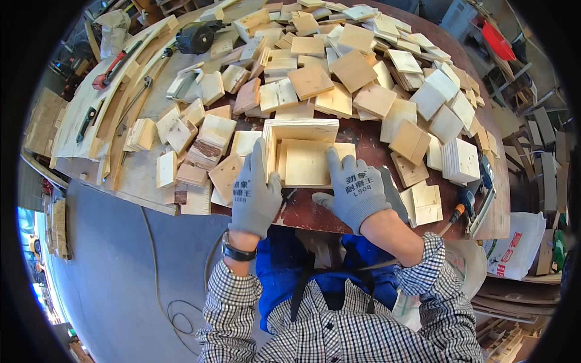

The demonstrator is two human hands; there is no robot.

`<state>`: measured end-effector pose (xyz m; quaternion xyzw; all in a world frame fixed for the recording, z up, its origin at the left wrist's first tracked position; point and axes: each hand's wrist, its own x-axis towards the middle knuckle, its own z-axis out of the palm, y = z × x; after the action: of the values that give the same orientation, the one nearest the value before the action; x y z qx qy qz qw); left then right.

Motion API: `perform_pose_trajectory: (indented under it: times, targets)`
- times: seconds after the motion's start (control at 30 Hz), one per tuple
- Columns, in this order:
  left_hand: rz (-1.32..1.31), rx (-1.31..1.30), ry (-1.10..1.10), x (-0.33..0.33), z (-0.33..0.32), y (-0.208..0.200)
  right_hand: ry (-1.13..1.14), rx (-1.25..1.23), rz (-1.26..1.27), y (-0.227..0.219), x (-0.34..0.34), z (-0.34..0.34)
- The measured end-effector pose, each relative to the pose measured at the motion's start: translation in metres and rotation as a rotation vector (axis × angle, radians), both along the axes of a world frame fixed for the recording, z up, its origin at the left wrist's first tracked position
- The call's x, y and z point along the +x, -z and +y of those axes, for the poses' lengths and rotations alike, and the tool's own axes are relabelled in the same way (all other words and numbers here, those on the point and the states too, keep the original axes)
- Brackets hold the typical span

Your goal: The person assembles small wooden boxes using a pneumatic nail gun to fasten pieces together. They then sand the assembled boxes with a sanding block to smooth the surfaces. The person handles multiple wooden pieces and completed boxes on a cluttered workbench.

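A corner-shaped wooden frame (302, 129), with raised sides at the back and left, stands on the dark red table (296, 212) in front of me. Inside it a pale rectangular wooden board (305, 164) lies flat. My left hand (257, 196), in a grey work glove, closes on the frame's left side, fingers straight along it and thumb near the board's corner. Opposite, my right hand (357, 190), gloved alike, grips the board's right end, index finger on top and thumb by the near edge. Its outer fingers are partly hidden.
Many loose wooden blocks (354, 69) are heaped across the table's far and right sides. Long wooden strips (130, 78), a red-handled tool (109, 71) and a black round object (196, 37) lie at left. At right are a pneumatic tool (478, 187) and stacked blocks (460, 160).
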<state>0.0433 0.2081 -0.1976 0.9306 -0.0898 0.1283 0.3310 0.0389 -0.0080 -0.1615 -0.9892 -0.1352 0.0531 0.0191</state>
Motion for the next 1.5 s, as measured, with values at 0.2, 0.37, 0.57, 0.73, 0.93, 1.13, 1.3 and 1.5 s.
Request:
perform_pose_trajectory:
  times: [0.2, 0.37, 0.57, 0.73, 0.93, 1.13, 1.3, 1.5]
  targets:
    - [-0.065, -0.056, 0.076, -0.029, -0.015, 0.000, -0.004, 0.335, -0.160, 0.034, -0.019, 0.002]
    - [-0.042, 0.161, 0.137, -0.033, -0.018, -0.012, 0.001, 0.315, -0.368, 0.058, -0.029, 0.005]
    - [0.052, 0.287, 0.040, -0.031, -0.016, -0.007, -0.046, 0.261, -0.330, 0.055, -0.028, -0.002]
    - [-0.022, 0.284, 0.037, -0.030, -0.015, 0.002, 0.126, 0.652, 0.056, 0.042, -0.022, -0.024]
    - [-0.043, 0.287, 0.014, -0.032, -0.018, 0.004, 0.093, 0.591, -0.083, 0.053, -0.033, -0.018]
    - [-0.017, 0.299, 0.007, -0.032, -0.022, -0.002, 0.094, 0.603, -0.168, 0.064, -0.031, -0.014]
    - [-0.020, 0.359, 0.036, -0.030, -0.017, -0.003, 0.000, 0.245, -0.368, 0.058, -0.034, -0.002]
    - [-0.007, 0.268, 0.075, -0.030, -0.020, -0.006, -0.092, -0.188, -0.318, 0.053, -0.037, 0.026]
